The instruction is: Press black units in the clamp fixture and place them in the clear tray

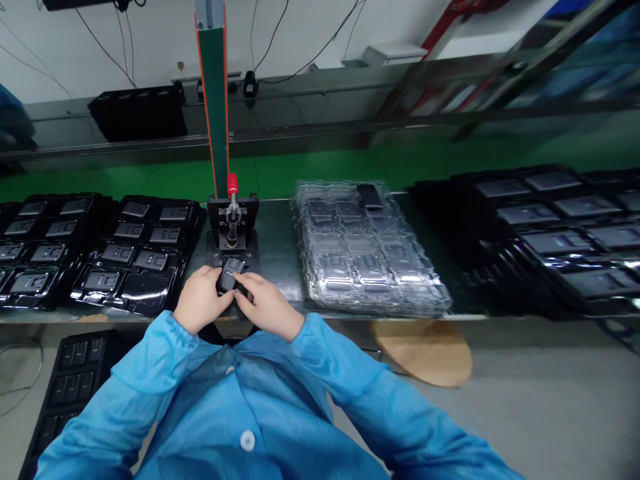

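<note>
Between both hands is a small dark plastic casing point(231, 274) with pale lettering on its face. My left hand point(204, 297) is closed on its left edge, thumb along the near side. From the right, my right hand point(264, 301) grips the same casing, with fingertips on its face and near corner. Just beyond stands a black toggle-clamp fixture point(233, 230) with a red handle tip; the casing is at its front, and I cannot tell whether it touches the base. Parts of the casing's edges are hidden by the fingers.
Black trays point(145, 293) of dark casings lie at left. Stacked clear trays point(365, 267) stand right of the fixture, a black part point(369, 197) on top. Farther right are more black trays point(560, 220). A green post point(215, 107) rises behind the fixture. A round wooden stool point(430, 353) is below the bench.
</note>
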Tool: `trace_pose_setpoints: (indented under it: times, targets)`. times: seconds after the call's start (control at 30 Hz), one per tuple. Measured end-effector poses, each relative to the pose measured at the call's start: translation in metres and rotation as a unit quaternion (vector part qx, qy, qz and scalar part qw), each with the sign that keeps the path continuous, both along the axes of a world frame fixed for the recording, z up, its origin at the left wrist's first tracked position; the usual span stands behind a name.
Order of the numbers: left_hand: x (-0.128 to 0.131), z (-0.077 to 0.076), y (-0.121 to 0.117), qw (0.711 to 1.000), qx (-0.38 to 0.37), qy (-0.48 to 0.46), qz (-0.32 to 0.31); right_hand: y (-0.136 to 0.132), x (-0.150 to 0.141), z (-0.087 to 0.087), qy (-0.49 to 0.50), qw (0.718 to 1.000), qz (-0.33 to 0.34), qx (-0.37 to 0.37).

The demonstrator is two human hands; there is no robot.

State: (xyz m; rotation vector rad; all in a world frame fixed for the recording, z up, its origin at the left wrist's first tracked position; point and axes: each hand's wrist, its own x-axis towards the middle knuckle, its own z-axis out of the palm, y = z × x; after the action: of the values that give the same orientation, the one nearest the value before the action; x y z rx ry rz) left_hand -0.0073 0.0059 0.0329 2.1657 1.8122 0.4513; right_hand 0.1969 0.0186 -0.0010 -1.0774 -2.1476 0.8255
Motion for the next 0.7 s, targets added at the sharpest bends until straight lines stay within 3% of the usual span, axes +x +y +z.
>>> trace_pose_setpoints:
  times: [0.4, 0.7]
  targets:
    - [0.023, -0.008, 0.001, 0.997, 0.023, 0.041, 0.061, 0.030, 0.014, -0.004, -0.061, 0.997, 0.037, 0.008]
    - [0.021, -0.017, -0.003, 0.997, 0.044, 0.034, 0.056, 0.039, 0.013, -0.009, -0.048, 0.998, 0.042, 0.009]
